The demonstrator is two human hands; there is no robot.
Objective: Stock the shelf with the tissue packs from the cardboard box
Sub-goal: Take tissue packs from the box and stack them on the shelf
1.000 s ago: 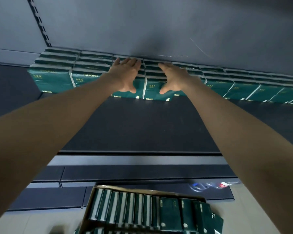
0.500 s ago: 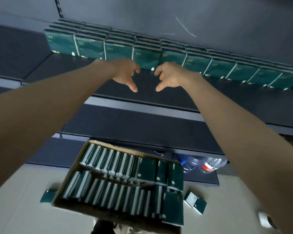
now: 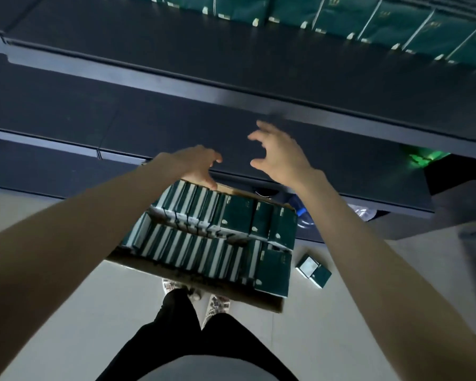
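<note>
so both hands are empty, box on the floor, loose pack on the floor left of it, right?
No: the head view shows the loose pack on the floor to the right of the cardboard box. The left hand and right hand are empty, as stated.

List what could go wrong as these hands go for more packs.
1. The tissue packs stand tightly packed in the cardboard box; grabbing a bunch with the empty left hand and right hand may drag neighbours out.
2. A loose pack lies on the floor right of the box, easy to step on.
</note>
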